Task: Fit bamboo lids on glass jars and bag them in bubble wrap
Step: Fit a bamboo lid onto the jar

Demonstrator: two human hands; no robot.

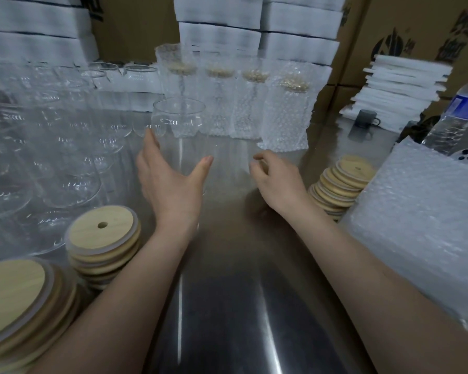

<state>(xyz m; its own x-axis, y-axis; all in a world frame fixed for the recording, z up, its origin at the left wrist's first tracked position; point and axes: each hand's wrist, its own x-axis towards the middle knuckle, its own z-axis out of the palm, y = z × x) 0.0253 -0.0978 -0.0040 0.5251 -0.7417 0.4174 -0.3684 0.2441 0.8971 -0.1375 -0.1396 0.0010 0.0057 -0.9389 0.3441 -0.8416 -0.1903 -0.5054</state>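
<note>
The jar (179,122) stands up straight on the shiny table (241,292), in the middle, just in front of the row of bagged jars (251,109). It has no lid yet.

It is clear glass, so it is hard and smooth. It will likely be a bit heavy and slippery, and it could break if it tips or bumps the others. The best place to hold it is round the straight side, low down, not by the thin rim.

The left hand (170,184) is spread wide, fingers on one side of the jar and thumb on the other. It is not closed on it. The right hand (278,182) is near, off to the side, with its fingers curled in and nothing in it.

The lids (103,233) are flat wood, light and stiff, each with a small hole. They are easy to pick up by the edge. The bags (416,217) are soft and light.

Counting:
- **Bagged jars:** four, each with a lid on.
- **Lid stacks:** three. Two are on the left and one (343,182) is on the right.
- **Bag piles:** one.
- **Bare jars (65,147):** a big crowd on the left. They are see-through and overlap, so I cannot count them well.
- **Other things:** one bottle (459,112) and one dark mug (364,117).
</note>
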